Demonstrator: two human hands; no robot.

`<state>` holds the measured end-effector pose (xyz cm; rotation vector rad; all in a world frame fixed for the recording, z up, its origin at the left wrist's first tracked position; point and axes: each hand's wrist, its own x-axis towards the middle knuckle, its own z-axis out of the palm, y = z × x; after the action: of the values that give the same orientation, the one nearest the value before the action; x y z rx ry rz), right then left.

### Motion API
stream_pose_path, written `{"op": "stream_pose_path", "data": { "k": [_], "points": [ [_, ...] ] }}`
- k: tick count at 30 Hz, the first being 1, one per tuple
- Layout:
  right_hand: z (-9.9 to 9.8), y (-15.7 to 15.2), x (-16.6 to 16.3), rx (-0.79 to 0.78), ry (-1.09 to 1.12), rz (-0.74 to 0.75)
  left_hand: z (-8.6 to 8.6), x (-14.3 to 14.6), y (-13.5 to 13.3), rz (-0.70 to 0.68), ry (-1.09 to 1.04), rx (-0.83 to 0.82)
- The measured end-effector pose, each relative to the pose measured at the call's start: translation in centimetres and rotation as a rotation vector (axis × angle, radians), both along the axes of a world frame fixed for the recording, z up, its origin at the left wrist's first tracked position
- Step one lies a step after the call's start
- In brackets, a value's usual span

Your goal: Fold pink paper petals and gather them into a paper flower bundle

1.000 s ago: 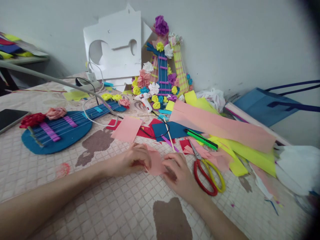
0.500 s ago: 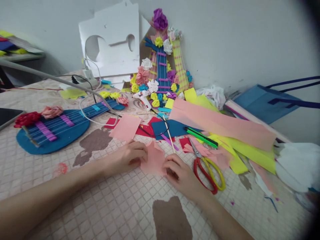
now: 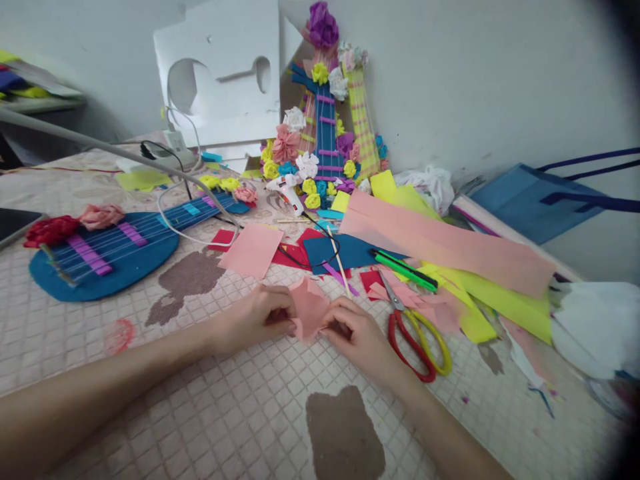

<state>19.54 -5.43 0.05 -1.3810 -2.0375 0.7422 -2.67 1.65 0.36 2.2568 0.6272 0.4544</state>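
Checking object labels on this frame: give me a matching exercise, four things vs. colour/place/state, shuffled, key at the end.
Things:
1. Curled pink paper
2. Scissors
3. Box cutter
4. Glue gun

Descriptions:
A. Mostly white, beside yellow flowers
B. One red handle, one yellow
C. Held between the left hand and the right hand
D. Green, one end over the blue sheet

Pairs: 1-C, 2-B, 3-D, 4-A
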Motion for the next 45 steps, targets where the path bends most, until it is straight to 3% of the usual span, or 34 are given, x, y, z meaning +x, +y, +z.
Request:
{"op": "stream_pose_path", "data": {
  "k": [4,10,17,29,45],
  "points": [
    [0.3,0.3,-0.2,-0.024,-0.02,-0.006,-0.1,0.0,-0.1,-0.007,-0.008,-0.017],
    [0.9,0.5,0.5,-0.062,0.004,0.128,0.2,-0.5,0.4,-0.053,0.02,-0.04],
    [0.8,0.8,0.7,-0.097,0.01,0.103,0.5,-0.7,0.7,-0.073,0.049,-0.06],
    [0.4,1.0,-1.3,-0.017,-0.176,-0.076,-0.7,1.0,-0.5,0.166,0.042,0.086],
    [-0.3,0.3,-1.9,0.029,-0.178,-0.182,-0.3,1.7,-1.3,0.264,0.137,0.141]
  ]
}}
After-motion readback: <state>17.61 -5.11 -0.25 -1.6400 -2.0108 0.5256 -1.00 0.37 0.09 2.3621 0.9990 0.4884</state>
